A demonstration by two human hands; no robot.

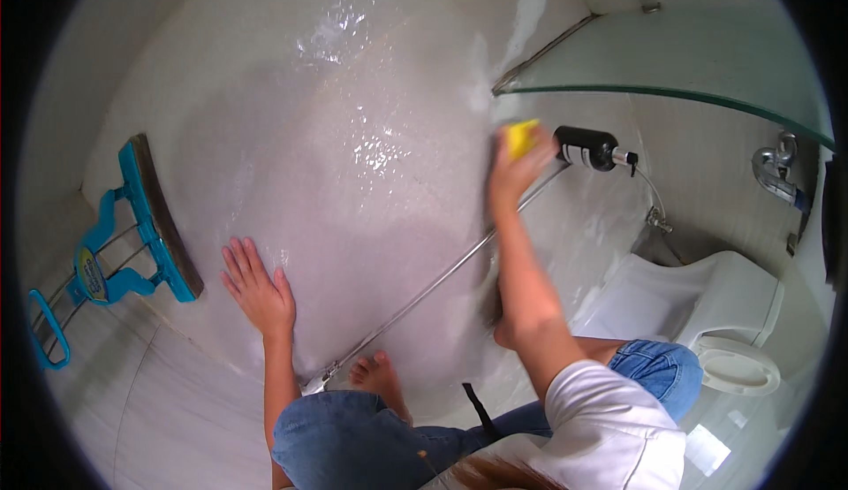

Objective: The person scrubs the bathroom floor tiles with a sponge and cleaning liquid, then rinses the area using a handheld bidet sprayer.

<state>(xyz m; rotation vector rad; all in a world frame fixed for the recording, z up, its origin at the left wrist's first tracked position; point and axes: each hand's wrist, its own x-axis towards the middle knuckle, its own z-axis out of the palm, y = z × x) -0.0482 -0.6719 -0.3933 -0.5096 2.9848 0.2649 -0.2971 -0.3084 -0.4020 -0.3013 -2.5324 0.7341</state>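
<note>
On the wet grey floor [391, 225], my right hand [520, 165] holds a yellow sponge [522, 137] near the lower end of a glass panel. Just right of that hand lies a dark pump bottle [586, 148] on its side. My left hand [255, 284] rests palm down with its fingers spread, holding nothing. A thin metal hose [430, 286] runs diagonally between my hands and passes by my right forearm. Its metal end fitting [321, 381] lies beside my bare foot [377, 377]. Suds or water glisten at the upper middle.
A blue sponge mop [142, 218] leans at the left wall. The glass panel's edge [662, 94] stands at the upper right. Beyond my right arm are a white toilet [735, 298], a small valve [658, 220] and a chrome drain pipe [775, 168].
</note>
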